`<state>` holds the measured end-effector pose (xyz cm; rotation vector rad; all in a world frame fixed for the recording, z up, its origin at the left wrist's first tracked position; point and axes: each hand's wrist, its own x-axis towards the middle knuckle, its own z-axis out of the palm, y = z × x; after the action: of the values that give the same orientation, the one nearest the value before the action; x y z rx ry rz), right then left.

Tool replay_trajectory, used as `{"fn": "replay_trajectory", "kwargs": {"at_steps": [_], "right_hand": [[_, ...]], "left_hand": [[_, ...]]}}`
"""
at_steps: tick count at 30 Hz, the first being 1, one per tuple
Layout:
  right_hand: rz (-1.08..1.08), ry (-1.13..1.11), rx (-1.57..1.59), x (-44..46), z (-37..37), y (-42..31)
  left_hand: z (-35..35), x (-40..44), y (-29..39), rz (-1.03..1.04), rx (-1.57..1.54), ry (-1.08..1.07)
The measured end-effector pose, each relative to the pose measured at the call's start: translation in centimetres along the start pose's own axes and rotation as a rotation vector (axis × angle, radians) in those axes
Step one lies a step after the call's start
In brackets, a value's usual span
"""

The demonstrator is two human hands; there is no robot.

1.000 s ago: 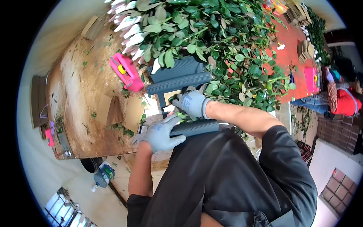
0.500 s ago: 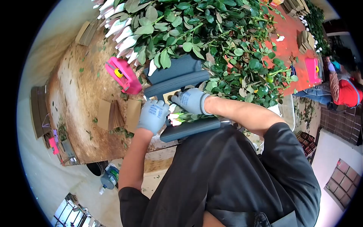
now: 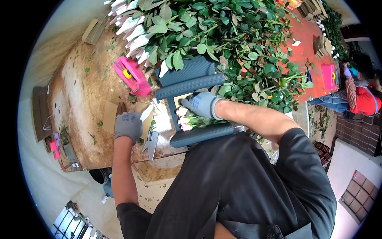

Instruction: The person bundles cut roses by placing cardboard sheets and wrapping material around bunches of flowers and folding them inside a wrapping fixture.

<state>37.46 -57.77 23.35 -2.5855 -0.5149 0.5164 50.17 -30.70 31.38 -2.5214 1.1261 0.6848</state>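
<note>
My right hand, in a grey-blue glove, is closed at a cardboard sheet inside a dark ribbed cradle. Its fingers are pressed together there, with the fingertips partly hidden. Just below it, pale pink roses lie in the cradle, their heads to the left. My left hand, gloved alike, is over a stack of folded cardboard on the table, its thumb spread from the fingers. Scissors lie at the table's front edge, right of my left hand.
A pink holder with a yellow tape measure stands left of the cradle. Leafy rose stems are piled behind it, with wrapped white bunches at their left end. A person in red is at the far right.
My left hand has left the cradle and moved left to the cardboard stack, uncovering the scissors and more rose heads. My right hand stays at the cradle.
</note>
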Motion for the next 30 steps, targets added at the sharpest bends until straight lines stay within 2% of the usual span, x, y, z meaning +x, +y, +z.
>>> {"fn": "replay_trajectory", "kwargs": {"at_steps": [1,2,4,6,7,13,19,22,24,27,30], "right_hand": [[-0.035,0.035,-0.06,0.2,0.3,0.0],[-0.038,0.036,-0.061,0.2,0.1,-0.4],[-0.044,-0.013,-0.15,-0.2,-0.6,-1.2],[-0.052,-0.008,-0.163,-0.4,-0.6,-1.7],[-0.059,0.001,-0.176,-0.4,-0.7,-1.8],[-0.049,0.007,-0.169,-0.6,-0.5,-1.8],[-0.079,0.021,-0.136,-0.8,-0.7,-1.9],[-0.101,0.063,-0.063,-0.4,-0.6,-1.9],[-0.123,0.055,-0.063,-0.1,-0.5,-1.5],[-0.093,0.007,-0.002,-1.2,-2.0,-1.6],[-0.08,0.071,-0.176,-2.1,-2.3,-2.5]], "left_hand": [[-0.5,-0.7,-0.4,-0.03,0.013,-0.025],[-2.8,-1.3,1.5,-0.006,-0.098,-0.14],[-1.6,-2.4,4.2,0.259,-0.523,-0.008],[-2.1,-3.3,7.7,0.382,-0.636,-0.133],[-1.9,-3.1,9.1,0.397,-0.518,-0.176],[0.1,-3.0,11.0,0.322,-0.529,-0.228],[-0.2,-2.8,10.9,0.348,-0.533,-0.251],[-0.5,-2.9,10.8,0.36,-0.477,-0.194],[0.2,-2.6,10.6,0.423,-0.379,0.027],[0.4,-2.2,11.1,0.391,-0.468,0.015],[0.8,-2.0,11.0,0.359,-0.478,-0.039]]}}
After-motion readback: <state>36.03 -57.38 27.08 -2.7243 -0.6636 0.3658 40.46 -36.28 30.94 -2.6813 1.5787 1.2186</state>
